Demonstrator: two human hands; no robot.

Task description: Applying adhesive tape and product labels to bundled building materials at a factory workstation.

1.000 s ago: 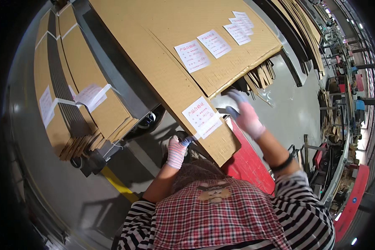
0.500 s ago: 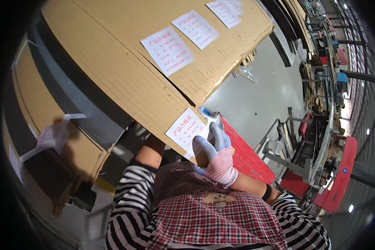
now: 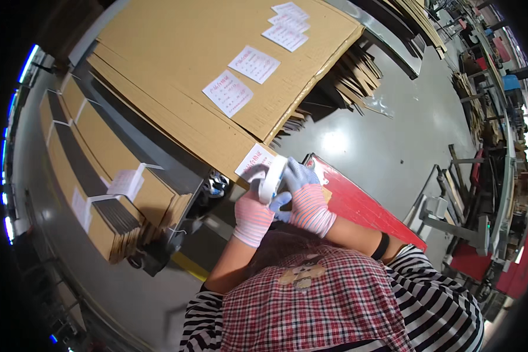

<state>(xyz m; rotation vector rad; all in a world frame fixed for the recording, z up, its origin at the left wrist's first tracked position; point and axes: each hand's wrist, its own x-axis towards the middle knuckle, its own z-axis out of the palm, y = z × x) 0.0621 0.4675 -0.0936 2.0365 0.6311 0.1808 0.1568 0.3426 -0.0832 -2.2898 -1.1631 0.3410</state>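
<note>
A roll of white tape [image 3: 268, 186] stands between my gloved hands, over the near corner of a large flat cardboard pack [image 3: 188, 126]. My left hand [image 3: 255, 214] is closed round the roll, its thumb showing at the lower right. Beside it, the curled fingers of my right hand [image 3: 310, 199] touch or nearly touch the roll's right edge; what they pinch is hidden. Under the hands lies a white paper label [image 3: 253, 159] with red print, partly covered by the roll. Both gloves are striped pink and grey with grey-blue fingers.
More labels [image 3: 227, 94] lie along the pack's top. Strapped cardboard bundles [image 3: 108, 193] stand at the left. A red panel [image 3: 358, 205] lies just right of my hands. Brown strips [image 3: 361, 76] are stacked under the pack's far edge, with machinery [image 3: 452, 223] at the right.
My left hand has come out from behind the cardboard and now grips the tape roll above the label. My right hand has shifted slightly upward beside it. The whole view has turned somewhat.
</note>
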